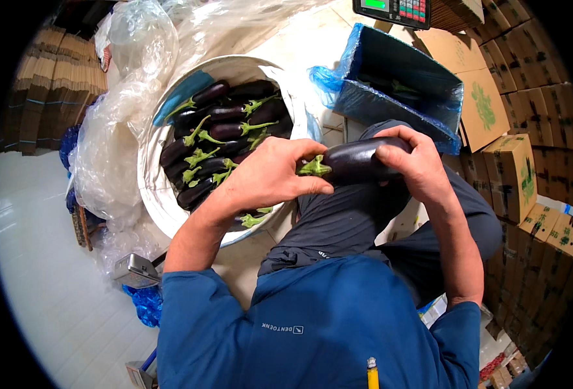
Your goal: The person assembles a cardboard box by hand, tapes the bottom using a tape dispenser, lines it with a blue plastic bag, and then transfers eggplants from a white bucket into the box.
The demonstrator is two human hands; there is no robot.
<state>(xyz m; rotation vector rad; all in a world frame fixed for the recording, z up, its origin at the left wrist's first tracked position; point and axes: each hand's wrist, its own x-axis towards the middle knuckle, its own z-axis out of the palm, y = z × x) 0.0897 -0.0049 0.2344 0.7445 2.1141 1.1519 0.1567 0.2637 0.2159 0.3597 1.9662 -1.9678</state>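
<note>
A glossy dark purple eggplant lies across both hands, above my thigh. My right hand grips its rounded end, thumb on top. At the green cap, my left hand has thumb and forefinger on either side of the stem end; its other fingers are hidden. Just beyond my left forearm is a round tub with a white liner, holding many loose eggplants with green stems. To the right of it, a carton lined with blue plastic film has a few eggplants in its shadowed bottom.
A digital scale with a lit display stands at the top. Stacked cardboard cartons line the right side. Crumpled clear plastic sheeting borders the tub on the left, near flattened cardboard bundles. A metal box sits lower left.
</note>
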